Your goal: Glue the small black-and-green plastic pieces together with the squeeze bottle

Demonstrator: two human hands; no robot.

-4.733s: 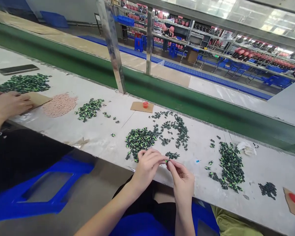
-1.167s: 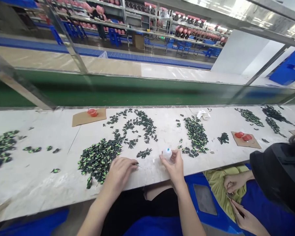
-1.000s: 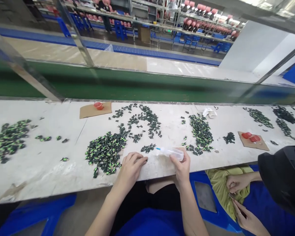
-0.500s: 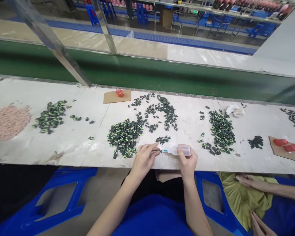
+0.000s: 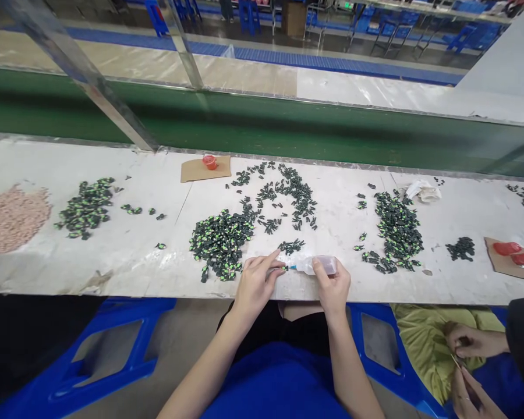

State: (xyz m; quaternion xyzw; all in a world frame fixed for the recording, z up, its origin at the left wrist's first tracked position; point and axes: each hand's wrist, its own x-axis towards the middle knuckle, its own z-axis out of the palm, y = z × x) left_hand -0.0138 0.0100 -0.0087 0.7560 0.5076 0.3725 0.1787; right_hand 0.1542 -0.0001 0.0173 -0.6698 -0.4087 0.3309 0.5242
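Between thumb and fingers, my left hand (image 5: 257,280) pinches a small black-and-green piece (image 5: 284,268) just above the table's front edge. My right hand (image 5: 334,283) is closed around a clear squeeze bottle (image 5: 318,265), tipped on its side. Its blue nozzle tip (image 5: 293,267) points left at the piece; whether they touch I cannot tell. Just beyond my fingers lie several small black parts (image 5: 291,247). To the left of my left hand is a heap of black-and-green pieces (image 5: 222,244). Loose black parts (image 5: 299,192) spread out behind.
A red cup (image 5: 209,162) stands on cardboard (image 5: 190,171) at the back. More black-and-green heaps lie left (image 5: 85,206) and right (image 5: 399,233), with pink pieces (image 5: 15,218) at far left. A co-worker's hands (image 5: 474,343) are at lower right, beside a blue stool (image 5: 382,355).
My hands keep nearly the same pose, bottle tip at the piece. The view has tilted slightly downward. The co-worker's hands at the right have come together over the yellow-green cloth.
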